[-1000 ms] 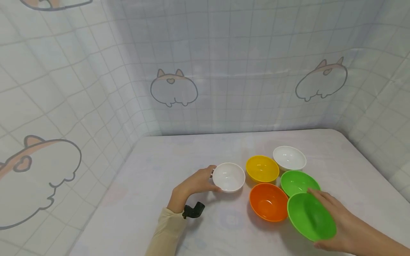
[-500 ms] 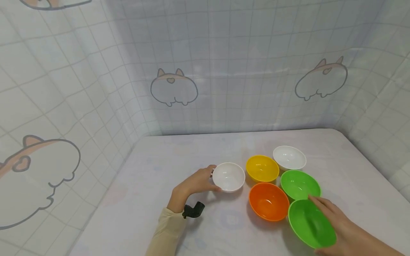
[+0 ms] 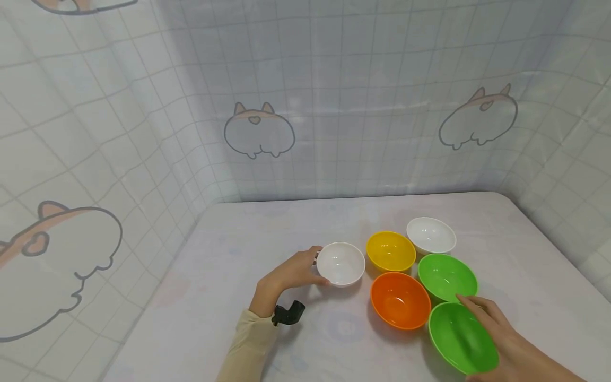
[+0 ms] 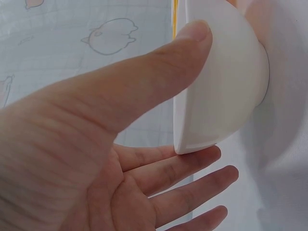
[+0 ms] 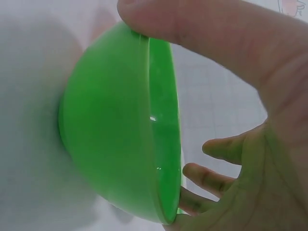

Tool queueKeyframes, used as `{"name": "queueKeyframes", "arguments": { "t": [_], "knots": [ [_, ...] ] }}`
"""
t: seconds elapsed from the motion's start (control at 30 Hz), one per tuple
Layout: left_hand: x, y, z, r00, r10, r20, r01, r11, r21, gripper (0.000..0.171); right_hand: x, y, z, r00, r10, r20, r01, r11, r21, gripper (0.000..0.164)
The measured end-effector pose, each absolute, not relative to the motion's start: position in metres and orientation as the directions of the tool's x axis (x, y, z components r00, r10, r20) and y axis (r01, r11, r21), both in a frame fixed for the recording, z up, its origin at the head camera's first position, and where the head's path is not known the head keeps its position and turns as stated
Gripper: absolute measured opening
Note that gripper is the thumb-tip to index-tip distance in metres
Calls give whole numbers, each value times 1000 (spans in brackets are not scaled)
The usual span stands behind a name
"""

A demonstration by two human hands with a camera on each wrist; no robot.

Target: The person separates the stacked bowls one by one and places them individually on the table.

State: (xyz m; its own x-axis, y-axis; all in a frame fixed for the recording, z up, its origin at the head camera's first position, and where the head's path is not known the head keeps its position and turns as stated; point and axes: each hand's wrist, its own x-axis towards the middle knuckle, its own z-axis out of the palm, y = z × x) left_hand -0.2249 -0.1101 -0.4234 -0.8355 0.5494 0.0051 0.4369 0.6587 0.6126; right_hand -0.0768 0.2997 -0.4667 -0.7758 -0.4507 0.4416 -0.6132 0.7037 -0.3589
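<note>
My left hand holds a small white bowl by its sides. In the left wrist view, the thumb lies on the white bowl's outer wall and the forefinger touches the rim, with the other fingers spread below. At the lower right, my right hand grips the rim of a large green bowl between thumb and fingers. The right wrist view shows this green bowl's side close up, its base by the tabletop. A second green bowl stands just behind it, upright.
An orange bowl stands left of the near green bowl. Behind it are a yellow bowl and another white bowl, close together. A pale cloth covers the table, and a patterned curtain hangs around it.
My right hand has lowered the near green bowl toward the table, a little nearer to me. The orange bowl shifted very slightly. My left hand and its white bowl stay still.
</note>
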Motion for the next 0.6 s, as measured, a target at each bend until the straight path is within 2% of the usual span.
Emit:
{"name": "queueKeyframes", "arguments": {
  "t": [0.33, 0.6],
  "knots": [
    [-224, -109, -422, -839, 544, 2, 436, 671, 600, 83, -79, 303, -475, -793, -437, 425, -599, 685, -413, 131],
    [-224, -107, -424, -840, 543, -7, 431, 674, 599, 83, -77, 307, -468, -808, -400, 432, -569, 721, -397, 134]
  ]
}}
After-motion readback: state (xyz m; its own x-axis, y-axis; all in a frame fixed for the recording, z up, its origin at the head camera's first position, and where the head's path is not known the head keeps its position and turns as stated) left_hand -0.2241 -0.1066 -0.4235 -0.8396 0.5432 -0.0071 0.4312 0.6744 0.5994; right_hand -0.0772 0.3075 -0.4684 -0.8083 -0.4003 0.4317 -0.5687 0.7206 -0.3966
